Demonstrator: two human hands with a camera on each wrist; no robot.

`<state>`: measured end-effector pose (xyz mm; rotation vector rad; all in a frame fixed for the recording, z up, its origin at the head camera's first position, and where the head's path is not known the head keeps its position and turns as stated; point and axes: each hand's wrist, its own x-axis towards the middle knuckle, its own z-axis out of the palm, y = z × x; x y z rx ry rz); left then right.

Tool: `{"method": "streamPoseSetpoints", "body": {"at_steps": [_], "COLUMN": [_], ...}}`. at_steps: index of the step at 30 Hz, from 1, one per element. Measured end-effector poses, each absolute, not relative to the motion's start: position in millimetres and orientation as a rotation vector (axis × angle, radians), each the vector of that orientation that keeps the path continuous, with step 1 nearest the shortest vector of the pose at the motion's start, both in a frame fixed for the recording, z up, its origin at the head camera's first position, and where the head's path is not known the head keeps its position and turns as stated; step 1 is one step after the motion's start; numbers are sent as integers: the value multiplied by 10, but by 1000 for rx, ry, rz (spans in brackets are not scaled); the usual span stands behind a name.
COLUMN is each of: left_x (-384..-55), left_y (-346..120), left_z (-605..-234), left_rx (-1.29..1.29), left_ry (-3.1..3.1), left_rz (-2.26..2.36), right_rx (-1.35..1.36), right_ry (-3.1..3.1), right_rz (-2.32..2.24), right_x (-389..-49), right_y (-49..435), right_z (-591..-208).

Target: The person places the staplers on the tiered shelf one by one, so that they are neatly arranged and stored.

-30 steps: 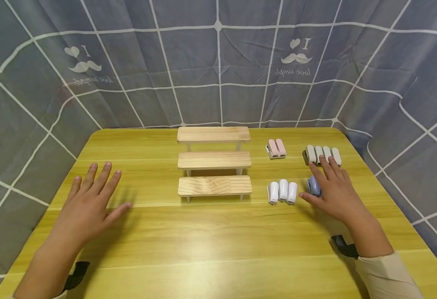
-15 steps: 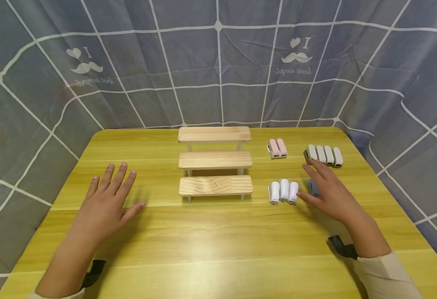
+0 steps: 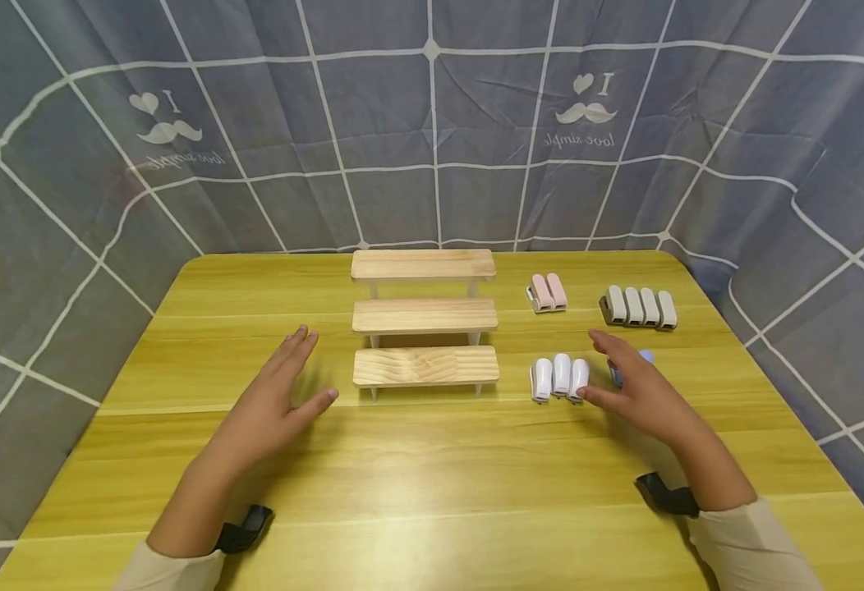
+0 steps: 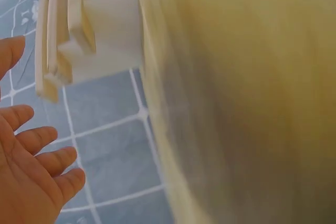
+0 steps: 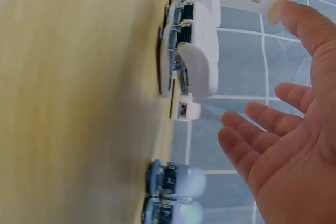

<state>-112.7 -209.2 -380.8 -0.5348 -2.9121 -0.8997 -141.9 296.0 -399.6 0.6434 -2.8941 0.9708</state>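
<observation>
In the head view my left hand is held over the table with its fingers extended and the thumb spread; it holds nothing. To its right stands a three-step wooden display stand, also visible edge-on in the left wrist view. My right hand hovers at the right, relaxed, with nothing in its fingers. Its thumb overlaps the rightmost of several small white stapler-like items. Blue items of the same sort are partly hidden behind that hand in the head view.
Two pink stapler-like items lie farther back, right of the stand. A row of several off-white ones sits near the back right. The yellow wood-grain table is bordered by a grey curtain with white lines.
My left hand has moved right, toward the stand, and turned so its fingers draw together. The right hand has shifted slightly left and turned, revealing the off-white row. No item has moved.
</observation>
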Motion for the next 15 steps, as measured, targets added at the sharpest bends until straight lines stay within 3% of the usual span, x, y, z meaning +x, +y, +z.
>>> {"method": "streamPoseSetpoints", "body": {"at_steps": [15], "left_x": [-1207], "left_y": [-1742], "left_z": [-3983], "left_rx": [-319], "left_ry": [-2805], "left_rz": [-1760], "right_rx": [592], "right_ry": [-2901], "right_rz": [1180], "right_x": [-1443], "right_y": [2964], "right_z": [-4106]}}
